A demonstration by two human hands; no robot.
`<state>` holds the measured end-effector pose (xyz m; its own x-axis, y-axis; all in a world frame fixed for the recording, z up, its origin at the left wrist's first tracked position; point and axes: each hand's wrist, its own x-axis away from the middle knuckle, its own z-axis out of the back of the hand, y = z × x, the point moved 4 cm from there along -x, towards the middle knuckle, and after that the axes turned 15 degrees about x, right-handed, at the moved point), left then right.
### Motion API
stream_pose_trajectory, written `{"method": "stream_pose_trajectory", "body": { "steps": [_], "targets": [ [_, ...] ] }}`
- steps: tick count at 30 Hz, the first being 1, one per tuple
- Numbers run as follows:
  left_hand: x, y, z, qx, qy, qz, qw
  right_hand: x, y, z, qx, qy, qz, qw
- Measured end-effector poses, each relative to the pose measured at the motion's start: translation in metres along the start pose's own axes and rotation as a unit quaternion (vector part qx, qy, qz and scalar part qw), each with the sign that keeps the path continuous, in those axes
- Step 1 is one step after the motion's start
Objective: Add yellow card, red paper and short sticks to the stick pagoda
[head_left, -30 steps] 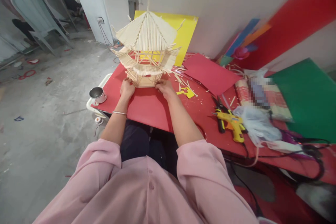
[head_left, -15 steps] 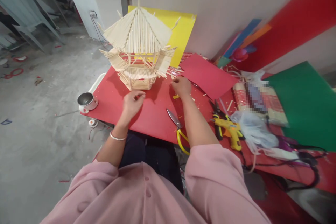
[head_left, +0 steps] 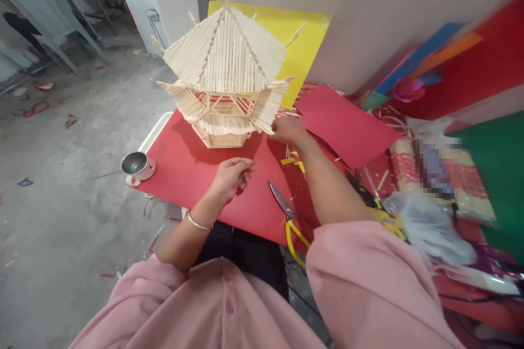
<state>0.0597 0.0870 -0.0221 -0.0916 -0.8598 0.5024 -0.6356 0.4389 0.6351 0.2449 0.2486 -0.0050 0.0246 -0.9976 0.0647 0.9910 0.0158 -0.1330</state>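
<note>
A pale stick-built model pavilion (head_left: 231, 60) with tiered roofs stands upright on the red table sheet (head_left: 180, 174). In front of its base is my left hand (head_left: 234, 177), its fingers curled and pressed together; anything between them is too small to make out. My right hand (head_left: 287, 130) is beside the model's lower right eave, near the pile of loose sticks. Its fingertips are partly hidden, so its grip is unclear. Scissors with yellow handles (head_left: 293, 229) lie open between my forearms.
A metal cup (head_left: 138, 166) sits at the table's left corner. Red card (head_left: 344, 125) lies right of the model, yellow card (head_left: 307, 43) leans behind it. A yellow glue gun (head_left: 388, 221), plastic bags (head_left: 429, 229) and packed sticks (head_left: 470, 191) are at right.
My left hand has moved right and nearer to me. My right hand has come closer to the model's lower eave. The view has shifted, so the right-hand items appear further right.
</note>
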Motion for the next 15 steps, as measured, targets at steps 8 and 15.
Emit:
{"method": "stream_pose_trajectory", "body": {
  "steps": [8, 15],
  "targets": [
    [0.001, -0.007, 0.002, 0.093, 0.070, 0.036, 0.993, 0.091, -0.022, -0.004, -0.140, -0.075, 0.163, 0.974],
    [-0.001, 0.012, 0.018, 0.129, 0.149, -0.005, 0.980, 0.108, -0.078, -0.023, -0.258, -0.012, 0.142, 0.956]
  ]
}}
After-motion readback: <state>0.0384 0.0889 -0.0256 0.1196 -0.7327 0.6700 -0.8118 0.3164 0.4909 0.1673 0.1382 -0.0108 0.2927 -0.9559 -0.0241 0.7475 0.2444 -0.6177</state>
